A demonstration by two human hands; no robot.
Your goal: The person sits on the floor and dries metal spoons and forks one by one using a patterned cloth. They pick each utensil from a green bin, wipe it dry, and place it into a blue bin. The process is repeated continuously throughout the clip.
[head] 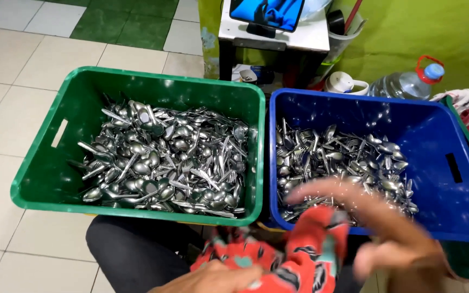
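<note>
Between two floor crates, green plastic (137, 81) and blue plastic (462, 217), both heaped with steel cutlery (164, 157), left hand (213, 279) clenches red patterned cloth (299, 255), blurred right hand (392, 239) open-fingered; sorting seems barely begun.

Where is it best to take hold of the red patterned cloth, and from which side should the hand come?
Probably by the bunched fold at the middle of the red patterned cloth, coming from above: it lies raised and crumpled between the left hand and the blurred right hand, over the lap.
</note>
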